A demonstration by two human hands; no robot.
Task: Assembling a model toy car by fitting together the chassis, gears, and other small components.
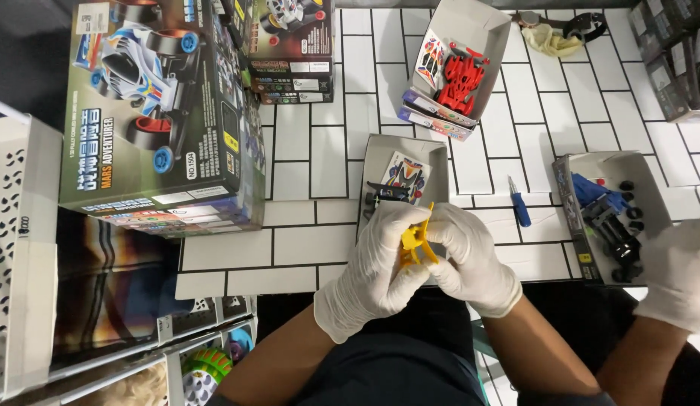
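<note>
Both my hands wear white gloves and meet over the table's near edge. My left hand [376,267] and my right hand [470,256] together grip a small yellow plastic part [415,242]. Just behind them lies an open grey box tray [380,150] with a sticker sheet [405,174] and dark toy car parts [387,192]. A small blue screwdriver [518,201] lies on the white tiled table [312,150] to the right of my hands.
Another person's gloved hand [677,274] rests at the right by a grey tray [569,188] of blue and black parts. A tray [485,22] with a red car chassis [459,79] sits farther back. Large toy car boxes [158,113] stand left; a white basket [19,248] is far left.
</note>
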